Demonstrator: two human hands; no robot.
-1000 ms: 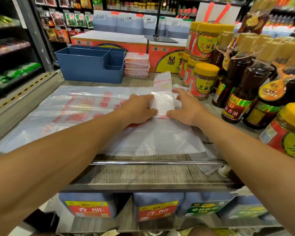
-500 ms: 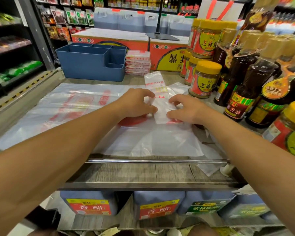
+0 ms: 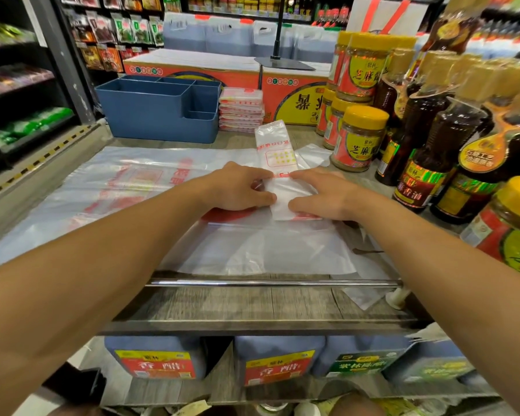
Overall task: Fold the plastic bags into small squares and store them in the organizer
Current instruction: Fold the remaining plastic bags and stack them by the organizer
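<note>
Clear plastic, a narrow folded bag strip (image 3: 278, 163) lies on spread bags (image 3: 126, 187) on the shelf. The left hand (image 3: 237, 187) and right hand (image 3: 321, 193) pinch its near end, apparently mid-fold. The blue organizer (image 3: 159, 111) stands well behind.

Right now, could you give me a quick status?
Both hands, left hand and right hand, pinching folded bag strip. Blue organizer beyond. Nothing blocking.
</note>
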